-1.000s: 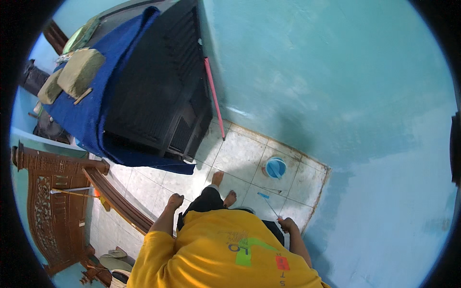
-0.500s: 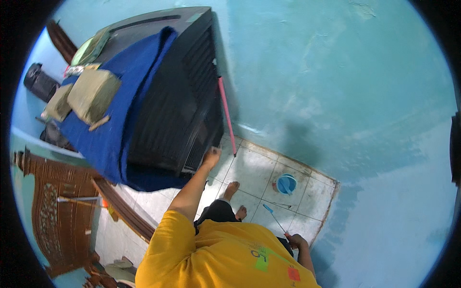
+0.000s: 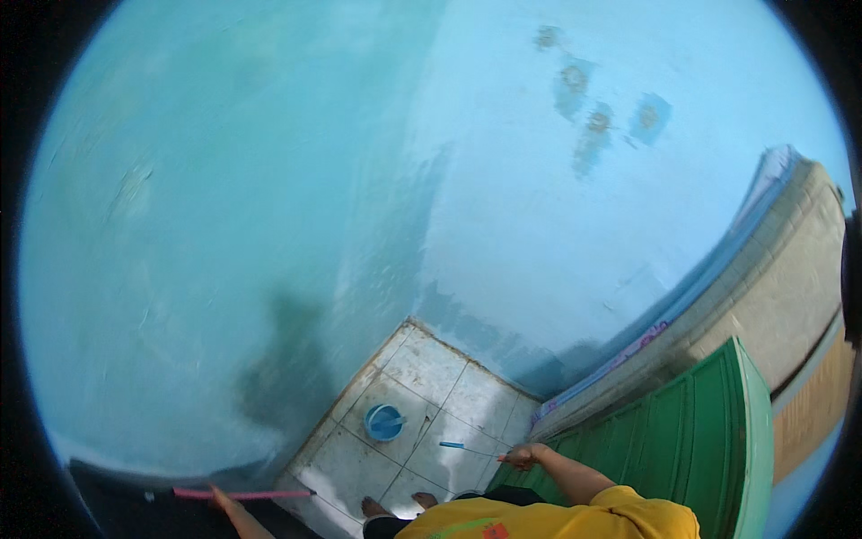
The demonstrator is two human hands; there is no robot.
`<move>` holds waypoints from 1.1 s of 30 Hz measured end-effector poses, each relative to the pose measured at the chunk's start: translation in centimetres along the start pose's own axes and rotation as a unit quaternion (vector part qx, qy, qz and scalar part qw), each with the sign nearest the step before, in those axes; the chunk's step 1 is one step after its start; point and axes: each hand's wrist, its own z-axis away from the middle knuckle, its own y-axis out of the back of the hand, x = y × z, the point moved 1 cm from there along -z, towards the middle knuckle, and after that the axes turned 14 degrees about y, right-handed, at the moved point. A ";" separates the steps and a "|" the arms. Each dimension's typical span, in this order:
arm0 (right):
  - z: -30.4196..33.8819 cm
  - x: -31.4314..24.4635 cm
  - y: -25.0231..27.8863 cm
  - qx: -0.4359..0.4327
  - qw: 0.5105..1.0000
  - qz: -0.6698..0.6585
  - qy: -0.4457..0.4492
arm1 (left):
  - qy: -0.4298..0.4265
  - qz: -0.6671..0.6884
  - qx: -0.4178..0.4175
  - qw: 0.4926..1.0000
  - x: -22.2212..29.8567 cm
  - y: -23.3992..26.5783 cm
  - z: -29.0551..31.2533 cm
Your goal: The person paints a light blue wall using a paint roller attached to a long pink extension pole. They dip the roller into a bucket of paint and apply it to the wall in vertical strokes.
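My right hand [image 3: 521,456] is closed round the handle of a small paint roller [image 3: 452,445], which has a blue head on a thin metal rod. The roller head points left, above the floor tiles. My left hand [image 3: 221,499], small and blurred at the lower left, overlaps the middle of a pink pole [image 3: 278,493] beside the dark cabinet [image 3: 117,512]. Whether its fingers grip the pole is unclear. A blue bucket [image 3: 384,422] stands on the tiles near the corner, with something blue inside it.
A green panelled piece of furniture [image 3: 664,431] stands at the right, close to my right arm. Behind it a beige mattress [image 3: 763,269] leans against the wall. The light blue wall [image 3: 539,234] has several rough patches high up. White tiles [image 3: 431,364] reach into the corner.
My view has swung right, bringing the corner, mattress and green furniture in. My left hand has moved from the cabinet's lower edge to the pink pole. The roller stays in my right hand.
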 end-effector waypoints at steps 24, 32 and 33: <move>8.8 -8.8 1.6 0.274 0.863 -0.381 0.184 | -0.345 0.155 -0.261 0.888 12.2 2.8 34.1; 16.2 -16.3 2.9 0.324 0.735 -0.347 0.485 | -0.228 0.351 -0.642 0.642 15.6 -4.0 49.9; 17.4 -17.1 2.7 0.313 0.713 -0.355 0.517 | -0.266 0.289 -0.627 0.673 16.3 -3.6 52.1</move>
